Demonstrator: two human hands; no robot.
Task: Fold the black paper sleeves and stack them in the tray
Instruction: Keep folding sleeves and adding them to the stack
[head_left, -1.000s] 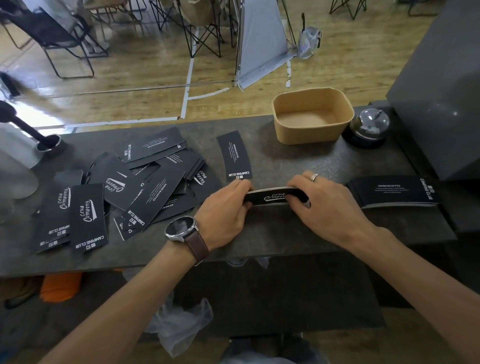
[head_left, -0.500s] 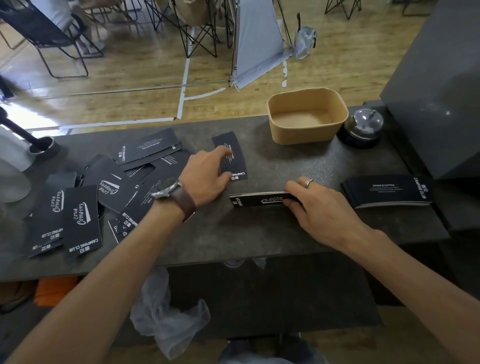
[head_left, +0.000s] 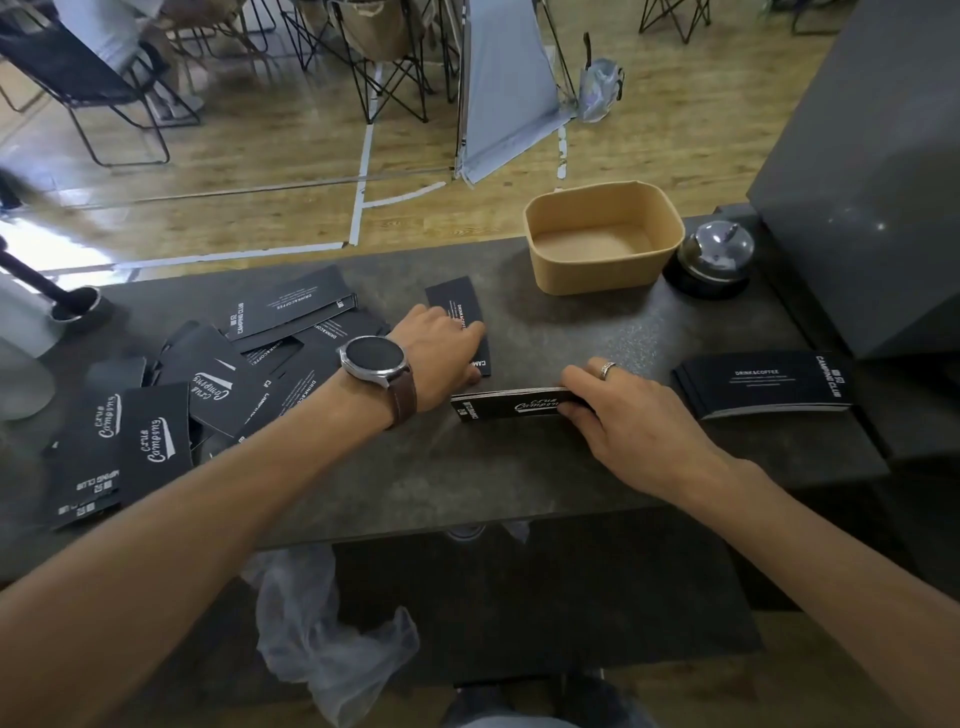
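The right hand (head_left: 628, 415) pinches a small stack of folded sleeves (head_left: 511, 408) on edge near the bench's front edge. The left hand (head_left: 441, 353) rests relaxed fingers on one loose sleeve (head_left: 457, 306) behind it. That sleeve should slide flat, then be creased squarely. One tray (head_left: 602, 262), holding nothing, sits toward the far right corner; one second stack (head_left: 763, 384) lies right; the pile (head_left: 208, 379) at left is too overlapped to count.

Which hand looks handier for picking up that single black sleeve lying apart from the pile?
Probably the left hand: its fingers already rest on the single sleeve, while the right hand grips the folded bundle.
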